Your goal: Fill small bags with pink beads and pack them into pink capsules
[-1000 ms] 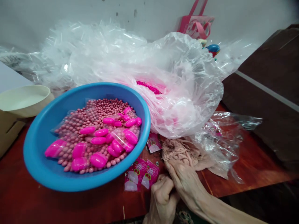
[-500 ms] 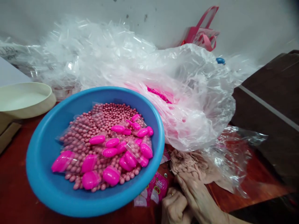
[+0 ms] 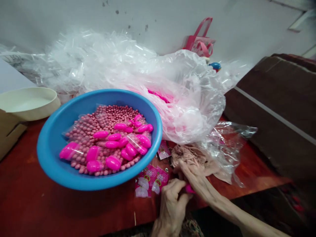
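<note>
My left hand [image 3: 172, 201] and my right hand [image 3: 196, 180] meet at the near edge of the red table [image 3: 37, 204], just right of some pink printed label cards [image 3: 151, 180]. Both hands are closed around a small bright pink piece [image 3: 189, 189] that shows between them. The right fingers reach toward a crumpled beige cloth [image 3: 191, 156]. To the left stands a blue bowl [image 3: 49, 148] filled with small pink beads and several bright pink capsules in clear little bags [image 3: 116, 144].
A big clear plastic bag [image 3: 192, 98] with pink contents lies behind the bowl, with more crumpled clear plastic [image 3: 84, 62] against the wall. A cream dish [image 3: 27, 103] sits on a cardboard box at left. A pink gift bag [image 3: 201, 41] stands at the back; dark furniture [image 3: 276, 108] fills the right.
The view has swung about. My hands stayed joined at the table edge, and a small pink piece now shows between them.
</note>
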The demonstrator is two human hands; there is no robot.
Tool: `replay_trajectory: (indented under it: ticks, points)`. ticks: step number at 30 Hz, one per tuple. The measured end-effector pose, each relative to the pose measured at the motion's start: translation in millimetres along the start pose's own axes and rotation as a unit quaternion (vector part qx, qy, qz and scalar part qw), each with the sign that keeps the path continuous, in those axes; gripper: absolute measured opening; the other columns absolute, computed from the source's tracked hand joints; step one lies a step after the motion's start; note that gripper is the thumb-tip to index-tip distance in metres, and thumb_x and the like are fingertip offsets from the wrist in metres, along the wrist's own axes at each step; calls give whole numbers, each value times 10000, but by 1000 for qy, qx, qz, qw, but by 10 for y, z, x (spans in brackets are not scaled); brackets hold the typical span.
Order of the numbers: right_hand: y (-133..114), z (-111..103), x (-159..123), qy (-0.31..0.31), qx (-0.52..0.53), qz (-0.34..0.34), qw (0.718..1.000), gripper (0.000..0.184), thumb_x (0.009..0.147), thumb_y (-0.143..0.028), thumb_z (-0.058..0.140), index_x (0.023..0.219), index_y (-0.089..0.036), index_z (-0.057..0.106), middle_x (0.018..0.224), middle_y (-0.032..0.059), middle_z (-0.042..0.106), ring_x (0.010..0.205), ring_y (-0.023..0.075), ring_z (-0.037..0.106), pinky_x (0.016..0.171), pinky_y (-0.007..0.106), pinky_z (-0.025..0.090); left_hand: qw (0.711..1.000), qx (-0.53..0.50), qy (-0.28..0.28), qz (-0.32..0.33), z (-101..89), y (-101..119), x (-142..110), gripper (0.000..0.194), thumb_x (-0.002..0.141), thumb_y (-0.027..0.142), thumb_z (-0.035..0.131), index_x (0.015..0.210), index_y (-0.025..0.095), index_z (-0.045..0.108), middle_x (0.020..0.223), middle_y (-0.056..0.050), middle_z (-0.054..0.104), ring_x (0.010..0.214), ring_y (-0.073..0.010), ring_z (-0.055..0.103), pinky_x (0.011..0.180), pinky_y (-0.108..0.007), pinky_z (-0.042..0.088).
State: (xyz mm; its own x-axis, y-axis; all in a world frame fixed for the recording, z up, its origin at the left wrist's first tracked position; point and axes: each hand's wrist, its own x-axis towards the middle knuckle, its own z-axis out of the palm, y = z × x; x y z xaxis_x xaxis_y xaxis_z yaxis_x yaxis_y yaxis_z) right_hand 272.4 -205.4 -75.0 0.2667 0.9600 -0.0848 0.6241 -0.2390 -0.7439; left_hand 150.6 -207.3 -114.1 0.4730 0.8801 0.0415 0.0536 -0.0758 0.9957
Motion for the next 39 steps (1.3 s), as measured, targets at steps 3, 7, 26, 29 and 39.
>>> replay_trajectory:
  ticks: [3,7,26,29,39]
  points:
    - [56,-170,-18,6,104,73,992,624,918,-594,279,733,-149,675,575,34,599,529,152,554,487,262,430,999,-26,5,-39,-75,77,9,179,696,32,622,795,166,687,725,-9,692,680,-173,609,640,-249,447]
    - [91,-305,-201,17,202,141,969,596,788,-700,454,748,-144,666,588,19,582,492,130,515,448,237,409,995,-60,13,-82,-138,158,-16,146,686,92,654,807,169,682,692,0,666,649,-168,586,610,-245,447]
    - [-225,-308,-310,69,407,169,895,384,716,-555,684,798,-180,670,622,-24,590,554,101,507,558,219,409,919,-310,24,-243,-230,371,-127,208,646,277,744,786,134,687,657,-3,667,548,-105,588,553,-221,525]
    - [-281,-241,-253,41,310,82,946,386,789,-539,613,663,-175,644,622,-21,547,590,109,481,580,229,386,943,-263,9,-203,-237,339,-133,153,654,186,714,802,150,708,603,43,611,527,-74,525,513,-153,451]
    - [-155,-25,-248,-21,63,-24,998,409,954,-433,337,761,-204,616,757,18,614,746,180,579,757,333,438,998,-26,14,-50,-51,73,-31,248,734,33,550,877,169,701,831,-33,707,783,-186,626,759,-275,470]
